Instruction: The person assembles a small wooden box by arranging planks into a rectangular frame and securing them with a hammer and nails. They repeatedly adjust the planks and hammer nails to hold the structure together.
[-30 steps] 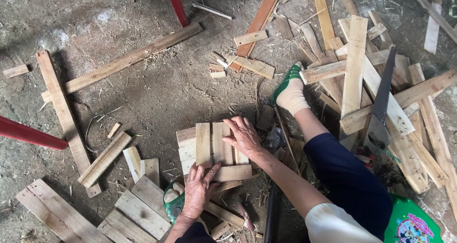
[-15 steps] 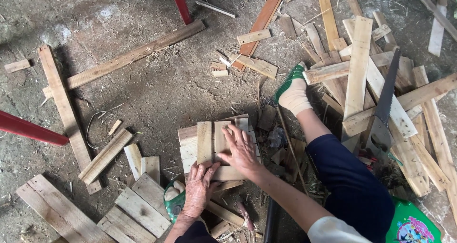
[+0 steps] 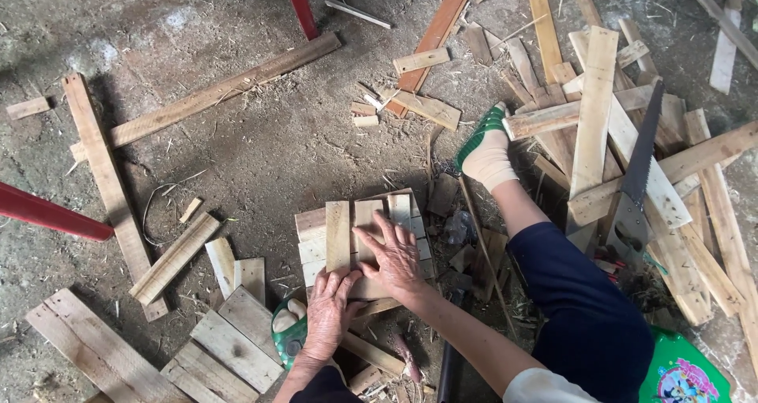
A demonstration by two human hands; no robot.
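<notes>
A small panel of short wooden slats point(image 3: 338, 233) lies on the dirt floor in front of me. My right hand point(image 3: 392, 254) is pressed flat on its upright slats, fingers spread. My left hand point(image 3: 329, 311) rests flat on the panel's near edge, fingertips touching a slat. Neither hand grips anything. My right leg in dark trousers point(image 3: 575, 292) stretches out to the right, the foot in a pale sock and green sandal point(image 3: 483, 149).
A hand saw point(image 3: 636, 180) lies on a heap of planks point(image 3: 594, 123) at the right. Long boards point(image 3: 207, 95) and offcuts are scattered at the left and near left. Red metal bars point(image 3: 47, 213) cross the left edge and top. A green sandal point(image 3: 286, 330) lies by my left wrist.
My right hand has slid a little toward the panel's right slats. My left hand has stayed at the near edge. The view has shifted slightly.
</notes>
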